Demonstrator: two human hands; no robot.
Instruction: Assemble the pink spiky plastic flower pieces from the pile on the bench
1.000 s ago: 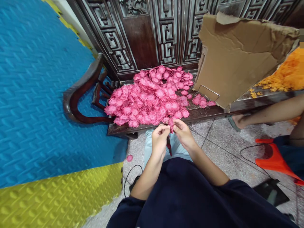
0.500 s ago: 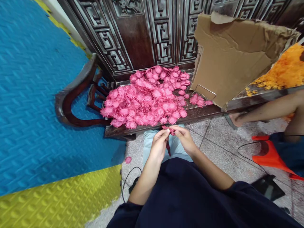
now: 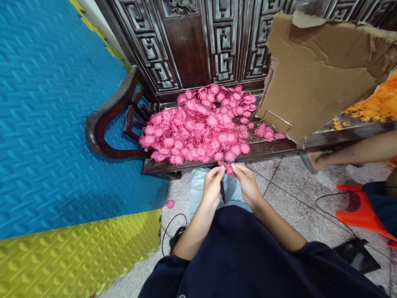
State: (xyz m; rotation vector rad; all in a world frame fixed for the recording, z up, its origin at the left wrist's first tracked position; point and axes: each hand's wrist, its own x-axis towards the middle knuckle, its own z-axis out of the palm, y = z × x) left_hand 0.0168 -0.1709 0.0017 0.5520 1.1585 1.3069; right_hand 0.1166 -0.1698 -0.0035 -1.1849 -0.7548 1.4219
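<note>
Between my hands is a pink flower piece (image 3: 227, 167), with thin petals, above my lap. My left hand (image 3: 213, 180) pinches its left side between thumb and finger. On the other side my right hand (image 3: 245, 179) grips it the same way, fingers closed. Just beyond my fingertips, a large heap of pink flower pieces (image 3: 198, 128) covers the wooden bench (image 3: 260, 150). A few loose pink flower pieces (image 3: 265, 131) lie right of the heap. One more pink flower piece (image 3: 170, 203) is on the floor at my left.
A torn cardboard sheet (image 3: 313, 78) stands on the bench, with orange flower pieces (image 3: 372, 103) beyond it. A curved wooden armrest (image 3: 96, 136) bounds the bench's left end. Another person's leg (image 3: 356, 147) and an orange stool (image 3: 359, 211) are at right. Blue matting (image 3: 46, 124) lies left.
My hands have drawn slightly apart, with the pink piece spread more openly between them. The whole view has shifted, so the bench and heap appear a little further right.
</note>
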